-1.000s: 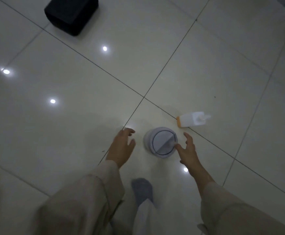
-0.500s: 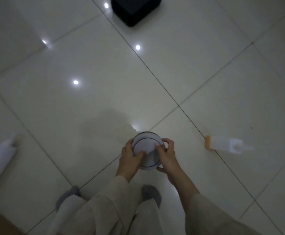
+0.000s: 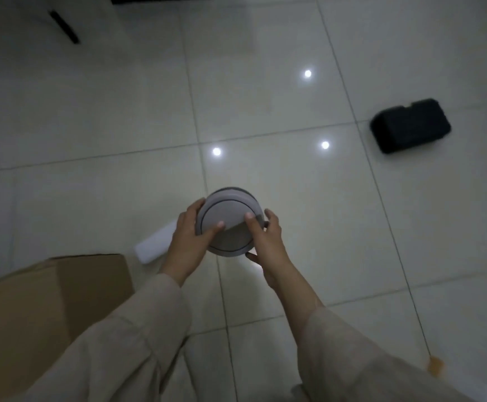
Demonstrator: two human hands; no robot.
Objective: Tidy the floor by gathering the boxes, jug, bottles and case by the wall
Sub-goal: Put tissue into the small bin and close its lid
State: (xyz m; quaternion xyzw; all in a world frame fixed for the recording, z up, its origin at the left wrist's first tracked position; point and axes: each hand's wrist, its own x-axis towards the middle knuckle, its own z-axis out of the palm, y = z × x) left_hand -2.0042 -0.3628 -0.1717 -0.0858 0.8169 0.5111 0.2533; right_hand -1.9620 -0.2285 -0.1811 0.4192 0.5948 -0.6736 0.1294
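Two hands clamp the jug (image 3: 228, 224) between them: your left hand (image 3: 188, 242) grips its left side with the thumb laid over the lid, and your right hand (image 3: 267, 242) grips its right side, thumb also on the lid. You hold the jug above the tiled floor (image 3: 91, 126); only its round lid is visible, the body hidden below. A white bottle (image 3: 155, 243) lies on the floor, partly covered by your left hand. A cardboard box (image 3: 42, 309) sits lower left, cut off by the frame edge. The black case (image 3: 410, 126) lies well apart at the upper right, blurred. An orange object (image 3: 433, 368) at the lower right is too indistinct to identify.
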